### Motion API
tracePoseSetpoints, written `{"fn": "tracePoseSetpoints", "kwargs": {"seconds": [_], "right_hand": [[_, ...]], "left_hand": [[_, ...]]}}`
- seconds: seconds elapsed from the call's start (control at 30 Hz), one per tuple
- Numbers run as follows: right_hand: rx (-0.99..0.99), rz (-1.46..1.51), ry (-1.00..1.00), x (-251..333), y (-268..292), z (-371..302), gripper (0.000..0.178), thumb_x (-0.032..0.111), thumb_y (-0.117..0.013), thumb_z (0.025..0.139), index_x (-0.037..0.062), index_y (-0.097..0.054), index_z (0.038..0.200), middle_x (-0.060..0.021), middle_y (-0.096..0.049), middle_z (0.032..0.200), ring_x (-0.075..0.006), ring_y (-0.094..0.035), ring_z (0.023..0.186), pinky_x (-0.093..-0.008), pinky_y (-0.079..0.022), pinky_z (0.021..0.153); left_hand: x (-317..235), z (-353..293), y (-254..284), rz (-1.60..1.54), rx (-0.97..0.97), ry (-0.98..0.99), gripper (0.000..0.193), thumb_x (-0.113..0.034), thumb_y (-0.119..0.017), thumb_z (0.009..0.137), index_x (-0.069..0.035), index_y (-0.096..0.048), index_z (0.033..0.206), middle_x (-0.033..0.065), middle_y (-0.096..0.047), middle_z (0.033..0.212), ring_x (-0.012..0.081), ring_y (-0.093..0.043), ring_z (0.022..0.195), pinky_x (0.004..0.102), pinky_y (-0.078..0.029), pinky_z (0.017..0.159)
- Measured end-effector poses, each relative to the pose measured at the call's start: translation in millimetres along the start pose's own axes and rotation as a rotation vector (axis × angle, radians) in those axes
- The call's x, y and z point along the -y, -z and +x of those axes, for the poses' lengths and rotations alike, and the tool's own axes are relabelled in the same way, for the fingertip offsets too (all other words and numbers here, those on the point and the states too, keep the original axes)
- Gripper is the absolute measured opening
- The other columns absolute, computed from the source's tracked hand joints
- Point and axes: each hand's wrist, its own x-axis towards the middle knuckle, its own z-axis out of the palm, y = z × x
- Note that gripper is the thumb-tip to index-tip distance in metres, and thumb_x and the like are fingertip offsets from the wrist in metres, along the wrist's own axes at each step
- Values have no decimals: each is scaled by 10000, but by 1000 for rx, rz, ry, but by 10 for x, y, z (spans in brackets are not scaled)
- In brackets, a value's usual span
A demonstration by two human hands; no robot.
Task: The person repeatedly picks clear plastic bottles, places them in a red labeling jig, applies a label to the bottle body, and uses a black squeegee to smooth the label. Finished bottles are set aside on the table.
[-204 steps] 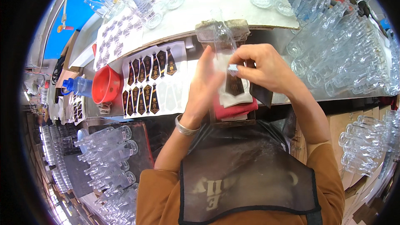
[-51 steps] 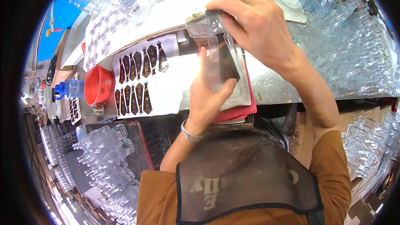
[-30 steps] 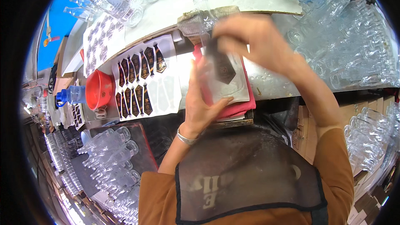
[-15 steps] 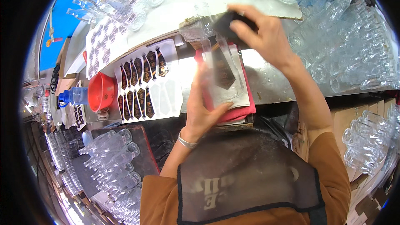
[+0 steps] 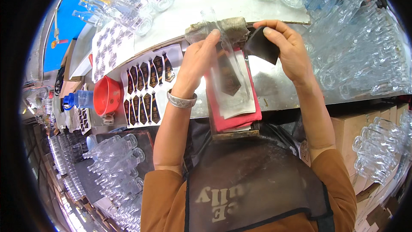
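Observation:
A clear glass bottle (image 5: 242, 90) lies on a folded white cloth (image 5: 240, 113), with its neck pointing away over a rolled, grubby cloth (image 5: 235, 25). A black tie-shaped decal (image 5: 227, 77) shows on the bottle's side. My left hand (image 5: 199, 60) is closed at the bottle's neck and shoulder; some fingers are hidden. To the right of the bottle, my right hand (image 5: 292, 51) pinches a flat black scraper (image 5: 264, 47), held apart from the glass. A red cloth (image 5: 223, 123) lies under the white one.
Left of the bottle lies a sheet of tie-shaped decals (image 5: 146, 90), beside a red bowl (image 5: 107, 96) and a blue-capped plastic bottle (image 5: 79, 99). Many clear bottles (image 5: 360, 47) crowd the right of the bench. More bottles (image 5: 116, 159) stand at lower left, near a patterned sheet (image 5: 111, 45).
My left hand has moved from the bottle's near left side up to its neck. My right hand has drawn the scraper right and nearer, off the bottle.

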Motion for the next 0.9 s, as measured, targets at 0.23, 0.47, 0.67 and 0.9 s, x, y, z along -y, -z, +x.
{"fn": "tracePoseSetpoints", "kwargs": {"seconds": [0.23, 0.47, 0.67, 0.9], "right_hand": [[164, -468, -109, -159, -129, 156, 493, 426, -573, 1008, -43, -725, 1008, -15, -669, 840, -72, -576, 793, -222, -463, 753], [286, -788, -85, 3, -418, 344, 692, 592, -481, 983, -8, -701, 718, -98, -664, 690, -186, -595, 681, -313, -488, 712], [289, -722, -81, -141, -373, 378, 696, 615, -484, 972, 7, -719, 726, -100, -689, 719, -208, -623, 708, -325, -499, 721], [314, -670, -133, -129, -370, 257, 676, 633, -513, 954, 16, -766, 845, -128, -735, 808, -224, -680, 784, -323, -516, 775]], "left_hand": [[46, 1, -64, -2, -45, 17, 649, -591, -446, 1014, 9, -687, 964, 147, -738, 918, 161, -711, 819, 253, -532, 730], [234, -30, -248, -17, -168, -172, 689, -577, -318, 1060, 4, -684, 1008, 69, -676, 846, 109, -606, 705, 256, -489, 667], [265, -32, -264, -186, -59, -267, 660, -568, -340, 1062, 13, -651, 1048, 63, -671, 869, 105, -606, 750, 257, -502, 692], [301, -110, -348, -328, -49, -159, 641, -556, -327, 1068, 5, -631, 1127, 76, -688, 972, 121, -629, 776, 253, -514, 718]]}}
